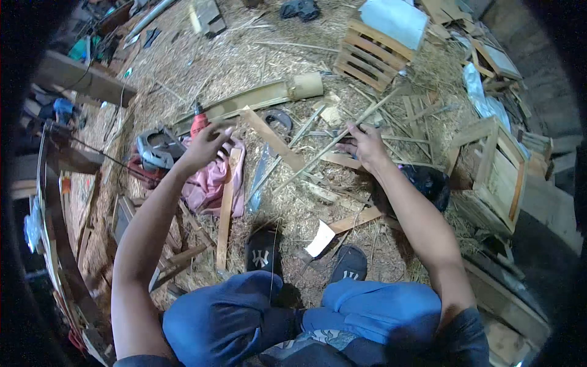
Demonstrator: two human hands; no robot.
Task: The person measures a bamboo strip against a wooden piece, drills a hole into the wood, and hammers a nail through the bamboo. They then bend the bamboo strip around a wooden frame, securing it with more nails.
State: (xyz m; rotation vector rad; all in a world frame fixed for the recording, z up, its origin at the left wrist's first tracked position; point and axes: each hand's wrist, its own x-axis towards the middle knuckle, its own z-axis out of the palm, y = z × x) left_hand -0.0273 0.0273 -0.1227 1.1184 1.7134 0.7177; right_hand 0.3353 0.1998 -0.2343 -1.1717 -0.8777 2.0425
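Over the straw floor [257, 61], left hand [205, 145] hovers open-fingered by the drill [199, 121]; right hand [365, 144] pinches a stick [330, 145].

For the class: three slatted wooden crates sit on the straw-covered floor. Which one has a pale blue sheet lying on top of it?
The far crate, beyond both hands, carries the pale blue sheet. The crates on the right carry none.

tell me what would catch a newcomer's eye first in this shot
Two bare arms reach out over a floor littered with straw and wood scraps: the left hand hovers open above a pink cloth near a red drill, while the right hand rests on thin bamboo strips. Behind them lie a split bamboo pole and a slatted wooden crate.
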